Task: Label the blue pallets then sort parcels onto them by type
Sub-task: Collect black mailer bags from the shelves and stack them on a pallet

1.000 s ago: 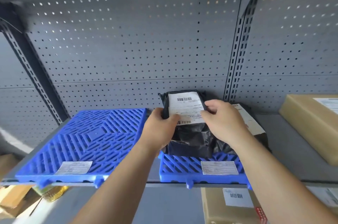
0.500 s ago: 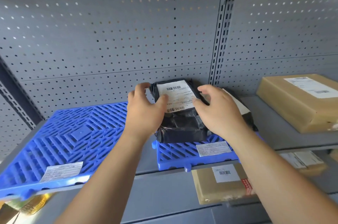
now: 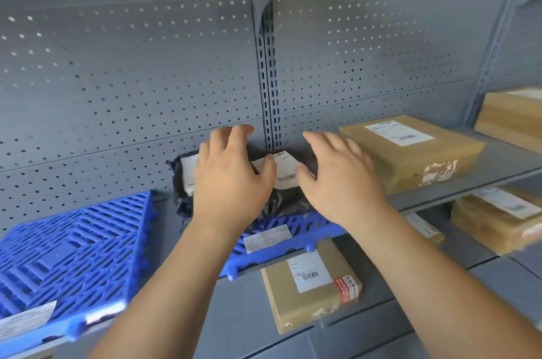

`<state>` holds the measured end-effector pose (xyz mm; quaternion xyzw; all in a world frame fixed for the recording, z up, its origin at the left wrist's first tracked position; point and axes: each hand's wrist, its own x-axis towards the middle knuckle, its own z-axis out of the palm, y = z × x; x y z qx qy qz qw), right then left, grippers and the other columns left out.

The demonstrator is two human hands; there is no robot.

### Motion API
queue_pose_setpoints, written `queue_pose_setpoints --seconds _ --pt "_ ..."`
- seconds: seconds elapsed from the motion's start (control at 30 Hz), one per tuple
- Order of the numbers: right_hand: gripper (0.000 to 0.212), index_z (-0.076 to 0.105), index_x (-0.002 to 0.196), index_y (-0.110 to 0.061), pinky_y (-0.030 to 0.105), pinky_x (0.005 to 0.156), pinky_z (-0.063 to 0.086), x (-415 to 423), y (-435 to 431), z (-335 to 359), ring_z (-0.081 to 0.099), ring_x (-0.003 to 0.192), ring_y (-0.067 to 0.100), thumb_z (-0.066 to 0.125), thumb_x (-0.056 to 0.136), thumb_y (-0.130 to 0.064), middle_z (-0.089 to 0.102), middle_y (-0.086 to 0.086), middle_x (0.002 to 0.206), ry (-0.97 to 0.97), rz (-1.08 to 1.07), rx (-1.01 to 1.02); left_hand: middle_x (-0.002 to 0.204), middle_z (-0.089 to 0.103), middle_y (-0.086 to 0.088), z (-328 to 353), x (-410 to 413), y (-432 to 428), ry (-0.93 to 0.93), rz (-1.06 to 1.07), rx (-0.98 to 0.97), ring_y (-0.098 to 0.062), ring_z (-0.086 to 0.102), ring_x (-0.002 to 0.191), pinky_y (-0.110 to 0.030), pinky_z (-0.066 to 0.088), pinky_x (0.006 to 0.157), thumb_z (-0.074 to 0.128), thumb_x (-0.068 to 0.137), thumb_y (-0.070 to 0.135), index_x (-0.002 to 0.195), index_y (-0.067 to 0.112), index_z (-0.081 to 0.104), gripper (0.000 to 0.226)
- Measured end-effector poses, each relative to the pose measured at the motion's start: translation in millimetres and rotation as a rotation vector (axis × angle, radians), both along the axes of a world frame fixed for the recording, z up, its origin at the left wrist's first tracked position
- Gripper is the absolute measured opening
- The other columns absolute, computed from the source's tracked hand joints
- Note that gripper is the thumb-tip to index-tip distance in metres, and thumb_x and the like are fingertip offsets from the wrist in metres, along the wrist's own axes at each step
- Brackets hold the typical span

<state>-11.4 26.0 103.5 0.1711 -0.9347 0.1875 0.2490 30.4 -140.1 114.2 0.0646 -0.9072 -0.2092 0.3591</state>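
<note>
Black plastic-bag parcels (image 3: 283, 200) with white shipping labels lie stacked on the right blue pallet (image 3: 296, 238), which carries a white label on its front edge. My left hand (image 3: 231, 179) hovers over the left part of the stack with fingers spread. Just right of it, my right hand (image 3: 337, 179) is raised above the stack's right end, fingers apart; neither hand grips anything. The left blue pallet (image 3: 73, 253) holds no parcels and bears a white label at its front left.
A grey shelf (image 3: 475, 171) to the right holds a brown cardboard parcel (image 3: 410, 153) and another (image 3: 513, 115) at the far right. Further brown parcels (image 3: 311, 285) (image 3: 498, 218) lie on the lower shelf. A perforated grey back panel (image 3: 132, 80) closes the rear.
Both hands have let go of the black parcel, which now lies on the stack. The fingers have opened and lifted. The view has swung right and up.
</note>
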Motion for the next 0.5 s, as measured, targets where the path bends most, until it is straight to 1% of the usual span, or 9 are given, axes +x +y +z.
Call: queue_pose_setpoints --seconds 0.13,0.27,0.37,0.5 --pt "0.059 0.043 0.148 -0.025 0.048 0.108 0.039 -3.2 74.2 0.8 0.044 0.134 0.030 0.050 0.094 -0.048 0.051 0.000 0.148 -0.008 -0.074 0.003 0.133 0.052 -0.005 -2.6 -18.5 74.1 -0.039 -0.095 -0.066 -0.032 0.047 0.121 -0.048 0.041 0.102 0.064 0.087 0.045 0.136 0.025 0.053 0.054" --pt "0.060 0.040 0.149 -0.029 0.051 0.106 0.039 -2.0 160.7 -2.5 0.042 0.136 0.027 0.050 0.093 -0.049 0.047 -0.003 0.151 -0.048 -0.178 -0.008 0.134 0.053 -0.003 -10.7 -35.5 159.2 -0.077 -0.203 -0.123 -0.030 0.047 0.120 -0.048 0.043 0.101 0.062 0.085 0.047 0.138 0.027 0.053 0.058" --pt "0.060 0.039 0.149 -0.028 0.053 0.106 0.039 4.0 229.1 -5.6 0.042 0.135 0.028 0.049 0.094 -0.048 0.048 -0.001 0.150 -0.060 -0.262 -0.015 0.135 0.053 -0.002 -16.6 -46.9 226.6 -0.103 -0.274 -0.169 -0.031 0.050 0.119 -0.048 0.045 0.099 0.057 0.083 0.050 0.139 0.028 0.053 0.060" --pt "0.062 0.033 0.153 -0.029 0.056 0.113 0.033 14.8 317.7 -11.9 0.033 0.144 0.027 0.046 0.096 -0.051 0.039 -0.002 0.158 -0.098 -0.404 -0.029 0.141 0.051 0.001 -27.3 -60.6 314.3 -0.130 -0.404 -0.215 -0.029 0.048 0.124 -0.048 0.042 0.100 0.057 0.088 0.052 0.141 0.031 0.049 0.058"
